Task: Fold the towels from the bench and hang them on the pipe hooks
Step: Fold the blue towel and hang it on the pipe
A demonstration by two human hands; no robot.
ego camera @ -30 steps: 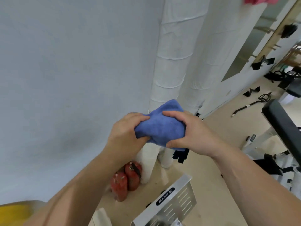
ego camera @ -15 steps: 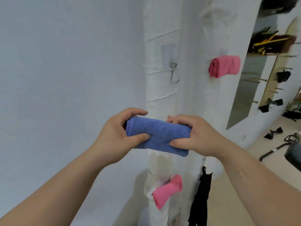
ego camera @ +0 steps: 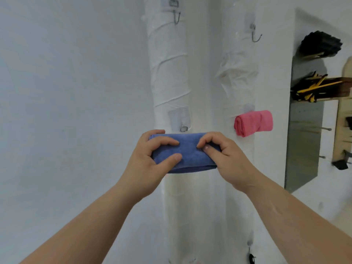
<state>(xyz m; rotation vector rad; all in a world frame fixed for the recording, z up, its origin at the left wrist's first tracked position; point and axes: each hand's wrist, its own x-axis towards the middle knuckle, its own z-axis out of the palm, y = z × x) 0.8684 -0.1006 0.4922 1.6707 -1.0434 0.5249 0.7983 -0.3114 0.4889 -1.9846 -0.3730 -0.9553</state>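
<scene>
Head view: a folded blue towel (ego camera: 187, 153) is being held up right in front of the left pipe (ego camera: 169, 73), just under that pipe's lower hook (ego camera: 183, 128). Whether the cloth is touching the hook can't really be told. The towel's left end is being gripped by the left hand (ego camera: 150, 162), fingers curled over the top and thumb pressed on the front. The right end is being pinched by the right hand (ego camera: 228, 161), fingers bent tight onto the cloth. Higher up the same pipe, another hook (ego camera: 176, 16) is being left bare. Right of that pipe, a rolled pink towel (ego camera: 254, 122) is being carried by a second wrapped pipe (ego camera: 238, 77), a bit higher than the blue one, with a bare hook (ego camera: 255, 35) well above it. Further right again, a mirror panel (ego camera: 304, 140) is being partly blocked by black and yellow bands (ego camera: 312, 90).
</scene>
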